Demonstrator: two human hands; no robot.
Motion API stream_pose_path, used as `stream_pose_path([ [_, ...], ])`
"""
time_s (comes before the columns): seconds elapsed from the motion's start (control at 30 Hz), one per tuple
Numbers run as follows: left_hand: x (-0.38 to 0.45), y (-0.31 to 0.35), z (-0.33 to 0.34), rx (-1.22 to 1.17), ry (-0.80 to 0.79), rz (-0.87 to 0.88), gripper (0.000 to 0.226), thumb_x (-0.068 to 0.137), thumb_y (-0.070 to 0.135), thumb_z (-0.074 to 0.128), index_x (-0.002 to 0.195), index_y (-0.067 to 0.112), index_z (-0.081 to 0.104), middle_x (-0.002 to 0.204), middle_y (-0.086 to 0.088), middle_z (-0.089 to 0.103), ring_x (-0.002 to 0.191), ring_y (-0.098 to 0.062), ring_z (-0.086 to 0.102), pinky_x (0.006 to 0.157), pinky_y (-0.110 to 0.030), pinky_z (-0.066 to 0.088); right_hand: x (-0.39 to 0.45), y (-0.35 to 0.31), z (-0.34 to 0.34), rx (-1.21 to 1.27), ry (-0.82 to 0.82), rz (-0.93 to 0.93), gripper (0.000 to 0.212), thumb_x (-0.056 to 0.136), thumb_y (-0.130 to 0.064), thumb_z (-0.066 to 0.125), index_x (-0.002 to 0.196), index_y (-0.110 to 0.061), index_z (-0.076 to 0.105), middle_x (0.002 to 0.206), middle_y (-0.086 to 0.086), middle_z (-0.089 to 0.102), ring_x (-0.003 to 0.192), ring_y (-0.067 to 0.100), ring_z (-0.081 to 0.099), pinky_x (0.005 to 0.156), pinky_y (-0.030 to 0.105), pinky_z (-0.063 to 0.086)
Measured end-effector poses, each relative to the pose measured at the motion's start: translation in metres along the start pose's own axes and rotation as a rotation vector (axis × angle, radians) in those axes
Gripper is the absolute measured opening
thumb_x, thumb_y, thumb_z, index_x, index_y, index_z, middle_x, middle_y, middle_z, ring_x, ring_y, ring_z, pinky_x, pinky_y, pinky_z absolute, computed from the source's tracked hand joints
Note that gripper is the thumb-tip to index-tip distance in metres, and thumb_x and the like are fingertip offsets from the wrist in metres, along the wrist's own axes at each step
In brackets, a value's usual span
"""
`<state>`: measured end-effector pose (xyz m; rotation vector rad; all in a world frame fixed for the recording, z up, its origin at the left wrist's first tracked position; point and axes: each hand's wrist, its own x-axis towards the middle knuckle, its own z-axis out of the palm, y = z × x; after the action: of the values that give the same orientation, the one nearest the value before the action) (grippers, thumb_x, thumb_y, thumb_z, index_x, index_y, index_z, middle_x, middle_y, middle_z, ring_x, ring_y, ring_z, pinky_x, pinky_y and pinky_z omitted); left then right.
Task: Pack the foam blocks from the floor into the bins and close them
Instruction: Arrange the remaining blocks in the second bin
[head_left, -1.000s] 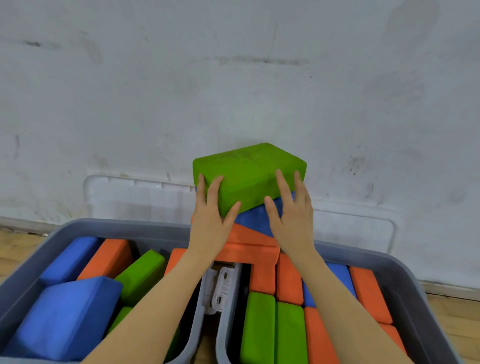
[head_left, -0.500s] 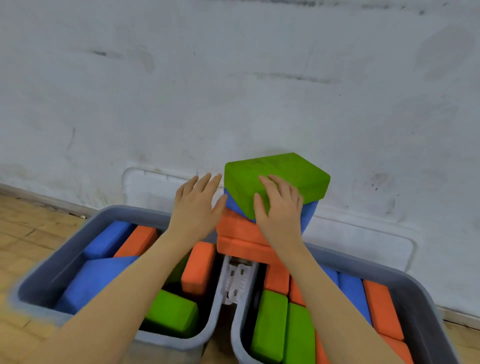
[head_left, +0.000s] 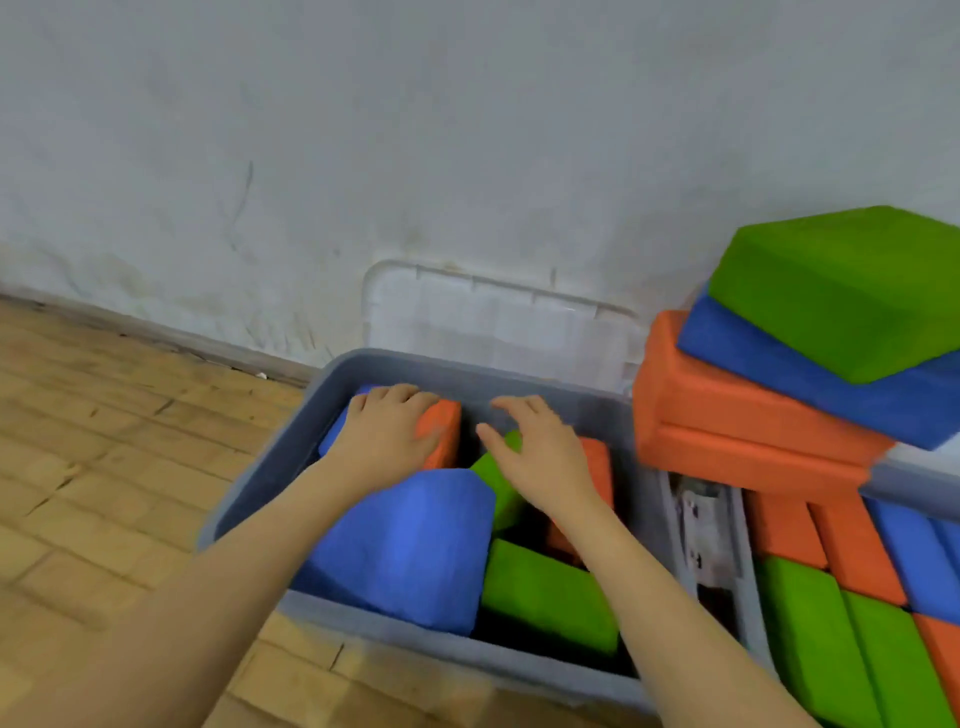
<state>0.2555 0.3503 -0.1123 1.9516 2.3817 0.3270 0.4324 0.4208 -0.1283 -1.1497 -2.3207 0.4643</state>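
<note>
The left grey bin (head_left: 260, 470) holds blue, green and orange foam blocks in a loose jumble. My left hand (head_left: 387, 436) lies palm down across an orange block (head_left: 445, 434) and the blue block beside it at the bin's far end, fingers curled over their far edge. My right hand (head_left: 540, 460) hovers with spread fingers over a green block (head_left: 501, 486) and another orange block (head_left: 597, 467), holding nothing. A large blue block (head_left: 410, 545) sits tilted below my left wrist. The right grey bin (head_left: 914, 486) is packed, with a stack rising above its rim.
The stack on the right bin has a green block (head_left: 841, 291) on top, a blue block (head_left: 841, 387) under it and orange blocks (head_left: 727, 410) below. A translucent white lid (head_left: 493, 322) leans on the wall behind. Wooden floor (head_left: 104, 467) lies to the left.
Both hands have left the stacked green block and dropped into the left bin. My view has swung left, so the stack now sits at the right edge.
</note>
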Motion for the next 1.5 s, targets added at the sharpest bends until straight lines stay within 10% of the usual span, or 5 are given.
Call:
stream_pose_path([
  [0.17,-0.013,-0.056,0.055,-0.048,-0.231,-0.003,0.095,0.061,0.077,0.005,0.142,0.036,0.032,0.148,0.001,0.031,0.133,-0.026,0.031,0.108,-0.043,0.019,-0.022,0.004,0.064,-0.153,-0.243,0.136,0.062,0.085,-0.07,0.032,0.13,-0.031,0.049,0.13,-0.008,0.054,0.122,0.015,0.048,0.098,0.038,0.035],
  [0.43,-0.025,-0.066,0.082,-0.129,-0.181,0.179,0.078,0.076,0.069,-0.006,0.147,0.041,0.007,0.153,0.005,0.023,0.139,-0.021,0.021,0.109,-0.039,0.013,-0.028,-0.022,0.078,0.077,0.196,0.168,0.046,0.083,-0.062,0.035,0.084,-0.024,0.062,0.068,-0.008,0.061,0.063,0.011,0.058,0.067,0.039,0.048],
  [0.83,-0.056,-0.06,0.039,-0.35,-0.192,0.176,0.106,0.066,0.085,0.023,0.149,0.029,-0.011,0.157,0.013,-0.003,0.142,-0.009,0.012,0.11,-0.038,0.029,-0.027,-0.022,0.071,0.39,0.163,-0.112,0.03,0.084,-0.037,0.054,0.108,-0.02,0.06,0.107,-0.014,0.061,0.1,0.005,0.057,0.087,0.046,0.047],
  [0.97,-0.061,-0.063,0.028,-0.554,-0.125,0.149,0.1,0.068,0.078,0.029,0.149,0.03,-0.004,0.145,0.029,0.008,0.125,0.009,0.022,0.098,-0.02,0.031,-0.023,-0.03,0.073,0.431,0.173,-0.226,0.028,0.086,-0.029,0.055,0.108,-0.015,0.065,0.114,-0.004,0.063,0.109,0.009,0.058,0.089,0.046,0.047],
  [1.5,-0.058,-0.115,0.025,-1.045,-0.167,-0.002,0.064,0.091,0.045,0.053,0.144,0.046,0.018,0.146,0.018,0.034,0.126,-0.001,0.042,0.105,-0.029,0.038,-0.025,-0.065,0.107,0.379,0.107,-0.262,0.04,0.089,-0.032,0.049,0.123,-0.014,0.06,0.139,0.001,0.051,0.129,0.007,0.044,0.102,0.031,0.035],
])
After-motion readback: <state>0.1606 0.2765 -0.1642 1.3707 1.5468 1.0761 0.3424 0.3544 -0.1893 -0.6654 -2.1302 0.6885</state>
